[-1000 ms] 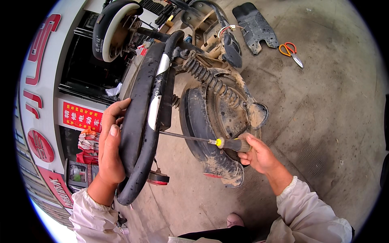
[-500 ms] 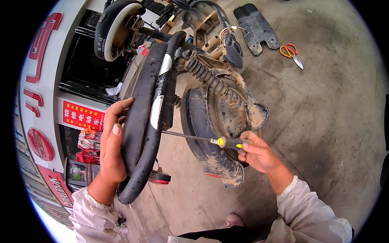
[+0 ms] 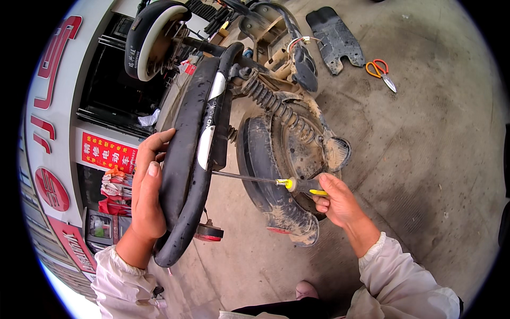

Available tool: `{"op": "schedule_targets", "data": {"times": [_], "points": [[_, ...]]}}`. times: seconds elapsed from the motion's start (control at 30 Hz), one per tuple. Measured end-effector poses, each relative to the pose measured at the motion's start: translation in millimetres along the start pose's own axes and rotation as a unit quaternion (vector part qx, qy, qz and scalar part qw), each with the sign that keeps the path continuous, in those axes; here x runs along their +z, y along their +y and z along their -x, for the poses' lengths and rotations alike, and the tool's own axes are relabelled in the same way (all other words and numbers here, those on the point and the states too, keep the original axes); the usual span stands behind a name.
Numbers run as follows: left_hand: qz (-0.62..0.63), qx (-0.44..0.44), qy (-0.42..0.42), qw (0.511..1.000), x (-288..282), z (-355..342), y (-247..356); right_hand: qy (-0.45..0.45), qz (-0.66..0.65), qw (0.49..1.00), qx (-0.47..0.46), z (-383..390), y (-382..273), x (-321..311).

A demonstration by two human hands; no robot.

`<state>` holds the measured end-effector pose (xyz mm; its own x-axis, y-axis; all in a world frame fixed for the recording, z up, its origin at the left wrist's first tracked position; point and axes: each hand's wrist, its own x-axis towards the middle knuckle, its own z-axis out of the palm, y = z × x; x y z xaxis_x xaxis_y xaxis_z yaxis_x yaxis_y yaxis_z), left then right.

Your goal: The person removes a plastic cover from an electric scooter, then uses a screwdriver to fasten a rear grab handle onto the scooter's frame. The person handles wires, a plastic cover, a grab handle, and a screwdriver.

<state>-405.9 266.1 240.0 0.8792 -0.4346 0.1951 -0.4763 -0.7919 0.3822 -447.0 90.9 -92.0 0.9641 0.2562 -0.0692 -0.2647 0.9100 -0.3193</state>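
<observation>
My right hand (image 3: 340, 202) is closed round the grey and yellow handle of a screwdriver (image 3: 249, 177). The long metal shaft runs left to the underside of a black scooter seat (image 3: 186, 143), where its tip is hidden behind the curved black grab rail (image 3: 197, 204). On the seat's left side, my left hand (image 3: 149, 199) grips the padding, thumb along its face and fingers curled partly out of sight. A muddy coil-spring shock absorber (image 3: 271, 103) and the dirty black rear fender and wheel (image 3: 265, 175) lie to the right of the seat.
Orange-handled scissors (image 3: 381, 74) lie on the concrete floor beside a muddy black plastic panel (image 3: 334, 40). A second black-and-white seat (image 3: 151, 42) stands at the far left. A small lamp with a red lens (image 3: 209, 232) hangs below the rail. A shoe (image 3: 306, 290) shows near me.
My right hand has turned on the screwdriver handle, with the thumb shifted and the yellow stripe rolled lower. My left hand and the seat stay in place.
</observation>
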Motion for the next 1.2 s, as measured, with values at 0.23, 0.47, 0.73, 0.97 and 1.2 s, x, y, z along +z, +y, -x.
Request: {"op": "schedule_targets", "data": {"times": [0.23,0.47,0.73,0.97,1.2], "points": [[0.009,-0.001,0.002,1.0,2.2,0.0,-0.4,0.038,-0.063,0.997,0.004,5.0,0.0,16.5],[0.008,-0.002,0.002,1.0,0.5,0.5,0.6,0.021,0.032,0.996,0.08,6.8,-6.9,7.3],[0.017,-0.002,0.002,1.0,1.9,0.2,0.3,0.005,0.005,1.0,0.018,3.5,1.3,2.2],[0.021,-0.005,0.01,1.0,3.3,0.1,0.8,-0.014,-0.057,0.998,0.035,10.9,-3.7,7.3],[0.021,0.002,0.026,0.999,-0.1,1.5,-2.9,-0.037,0.02,0.999,0.033,6.8,0.0,-3.4]]}}
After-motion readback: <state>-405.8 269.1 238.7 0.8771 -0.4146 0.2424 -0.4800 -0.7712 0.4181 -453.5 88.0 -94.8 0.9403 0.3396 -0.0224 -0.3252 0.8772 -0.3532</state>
